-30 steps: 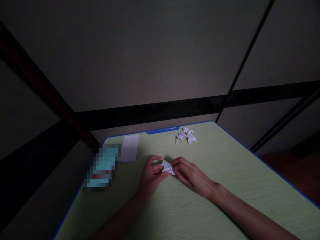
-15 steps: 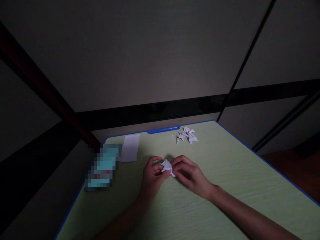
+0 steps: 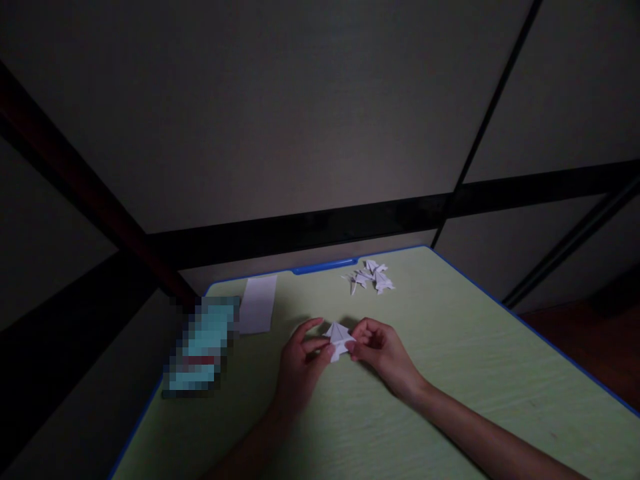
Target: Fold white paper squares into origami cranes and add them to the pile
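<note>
Between my hands is a small white folded paper figure (image 3: pixel 340 335), with a pointed triangular top and a flat lower part. My left hand (image 3: pixel 301 360) pinches its left side between thumb and finger, the index finger raised off the paper. On the other side, my right hand (image 3: pixel 383 350) grips the right edge with the thumb in front and the fingers curled behind. Beyond the hands lies a small heap of similar folded paper figures (image 3: pixel 383 280), several of them overlapping.
A flat white sheet of paper (image 3: pixel 259 305) lies at the table's back left. Beside it is a blurred-out teal object (image 3: pixel 203 343) near the left edge. The pale green table (image 3: pixel 450 400) has a blue rim and a blue groove (image 3: pixel 325 267) at the back, against panelled doors (image 3: pixel 300 120).
My right thumb and fingers have closed on the paper's right edge. The folded figure now faces me more squarely, showing more of its lower part. The view has shifted slightly.
</note>
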Motion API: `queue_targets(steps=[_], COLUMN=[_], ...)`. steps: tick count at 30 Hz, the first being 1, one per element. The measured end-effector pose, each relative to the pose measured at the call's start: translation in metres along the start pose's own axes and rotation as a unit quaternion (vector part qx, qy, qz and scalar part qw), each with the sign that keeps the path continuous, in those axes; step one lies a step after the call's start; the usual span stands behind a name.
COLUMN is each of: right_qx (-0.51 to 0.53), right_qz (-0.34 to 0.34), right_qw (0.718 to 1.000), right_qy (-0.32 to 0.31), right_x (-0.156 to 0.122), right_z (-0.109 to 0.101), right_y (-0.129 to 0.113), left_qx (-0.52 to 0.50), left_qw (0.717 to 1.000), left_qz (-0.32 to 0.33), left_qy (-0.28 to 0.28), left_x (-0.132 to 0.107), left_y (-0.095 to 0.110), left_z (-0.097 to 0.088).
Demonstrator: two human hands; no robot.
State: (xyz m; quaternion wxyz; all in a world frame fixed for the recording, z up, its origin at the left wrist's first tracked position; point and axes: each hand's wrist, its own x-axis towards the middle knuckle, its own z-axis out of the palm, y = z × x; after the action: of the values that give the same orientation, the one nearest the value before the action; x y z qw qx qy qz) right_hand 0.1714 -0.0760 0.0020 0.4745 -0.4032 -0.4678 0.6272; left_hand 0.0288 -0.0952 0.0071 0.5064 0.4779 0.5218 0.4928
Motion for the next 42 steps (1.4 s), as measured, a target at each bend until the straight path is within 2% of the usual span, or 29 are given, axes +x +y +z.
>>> queue_targets(steps=[5,9,11,14,19,27,38,42], right_qx=[0.018,0.02,0.019,0.02,0.01,-0.04,-0.027,-0.026], right_qz=[0.001,-0.002,-0.001,0.0,0.009,0.017,0.045,0.047], right_qw=[1.0,1.0,1.0,0.999,0.997,0.992,0.989,0.99], right_qy=[0.002,-0.012,-0.025,-0.045,-0.082,-0.119,-0.135,-0.132], right_x=[0.0,0.0,-0.001,-0.001,-0.001,-0.005,-0.005,-0.005], right_z=[0.0,0.001,0.0,-0.003,-0.004,-0.002,-0.001,-0.002], right_y=[-0.001,-0.002,-0.003,-0.003,-0.004,-0.003,-0.001,-0.001], left_qx=[0.033,0.068,0.105,0.209,0.25,0.316,0.238,0.235], left_qw=[0.998,0.994,0.988,0.953,0.931,0.889,0.914,0.916], left_qz=[0.043,0.083,0.114,0.183,0.158,0.155,0.098,0.097], left_qy=[0.033,0.019,-0.015,-0.118,-0.215,-0.291,-0.312,-0.311], left_x=[0.003,0.0,-0.001,0.001,0.006,0.003,0.006,0.009], left_y=[-0.008,-0.008,-0.004,0.005,0.013,0.017,0.023,0.023], left_z=[-0.005,-0.006,-0.007,-0.011,-0.018,-0.021,-0.025,-0.027])
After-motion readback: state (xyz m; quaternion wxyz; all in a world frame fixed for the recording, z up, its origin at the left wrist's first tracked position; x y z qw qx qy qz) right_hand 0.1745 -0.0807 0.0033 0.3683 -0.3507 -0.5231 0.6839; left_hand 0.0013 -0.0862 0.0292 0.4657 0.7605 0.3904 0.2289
